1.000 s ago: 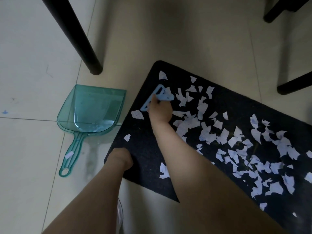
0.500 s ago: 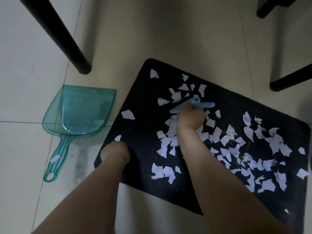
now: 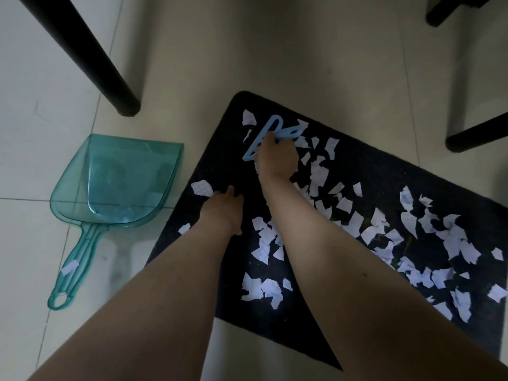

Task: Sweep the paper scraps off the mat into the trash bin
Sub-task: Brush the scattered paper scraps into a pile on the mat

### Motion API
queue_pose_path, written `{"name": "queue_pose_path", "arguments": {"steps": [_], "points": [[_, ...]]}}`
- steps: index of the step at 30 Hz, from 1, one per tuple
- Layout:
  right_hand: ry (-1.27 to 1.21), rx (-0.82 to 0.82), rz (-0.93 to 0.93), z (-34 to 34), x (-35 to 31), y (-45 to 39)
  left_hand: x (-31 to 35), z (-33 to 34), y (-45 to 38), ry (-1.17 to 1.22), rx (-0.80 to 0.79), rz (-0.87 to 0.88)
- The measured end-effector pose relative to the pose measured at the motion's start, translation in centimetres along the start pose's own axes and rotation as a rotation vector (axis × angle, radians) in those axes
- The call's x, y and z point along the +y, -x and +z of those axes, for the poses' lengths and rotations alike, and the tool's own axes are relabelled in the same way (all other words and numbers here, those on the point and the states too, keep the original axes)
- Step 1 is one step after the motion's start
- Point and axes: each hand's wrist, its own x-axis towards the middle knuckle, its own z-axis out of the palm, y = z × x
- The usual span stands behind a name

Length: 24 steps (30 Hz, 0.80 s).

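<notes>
Right hand [image 3: 276,156] grips a small light-blue hand brush [image 3: 270,140], fingers curled round its handle, at the far left corner of the black mat [image 3: 384,171]. Left hand [image 3: 224,209] lies on the mat near its left edge, fingers extended forward, fingertips just beside one scrap; it appears to press the mat flat and holds nothing.

Paper scraps [image 3: 354,224]: white, torn, spread across most of the mat, thickest through the middle and right. A few sit apart at the left side and far corner. One scrap lies on the floor over the dustpan handle.

Teal dustpan [image 3: 118,185] rests on the floor tiles [image 3: 41,166] just left of the mat, mouth facing away. No trash bin in view.

Judged step: gathering scraps with the brush. To do it well:
- short, low strokes, so light paper slides rather than flips
- draw outliers at the far corner into the main heap first
- keep the mat pinned so it does not creep or buckle
- work the heap toward the left edge, where the dustpan can be turned to meet it.

Black furniture legs [image 3: 90,59] stand beyond.
</notes>
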Motion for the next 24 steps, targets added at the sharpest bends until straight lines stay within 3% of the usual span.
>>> {"name": "queue_pose_path", "arguments": {"steps": [8, 11, 16, 17, 20, 24], "points": [[0.131, -0.277, -0.046, 3.8, -2.4, -2.5, 0.1, -0.2, -1.5, -0.059, -0.028, 0.004], [0.216, -0.174, 0.058, 2.6, -2.1, -3.9, 0.2, -0.5, -1.8, -0.076, -0.061, 0.002], [0.101, -0.022, 0.173, -3.8, 0.6, -2.6, 0.2, -1.0, -1.6, -0.087, -0.073, -0.001], [0.022, 0.075, 0.217, -5.0, 1.0, -2.5, 0.2, -1.1, -1.5, -0.093, -0.078, -0.002], [-0.053, 0.250, 0.077, -8.0, 1.2, -1.7, 0.4, -1.2, -1.5, -0.102, -0.102, -0.011], [0.347, 0.273, -0.230, -9.5, -0.1, -4.3, 0.5, -1.5, -1.8, -0.116, -0.148, -0.034]]}}
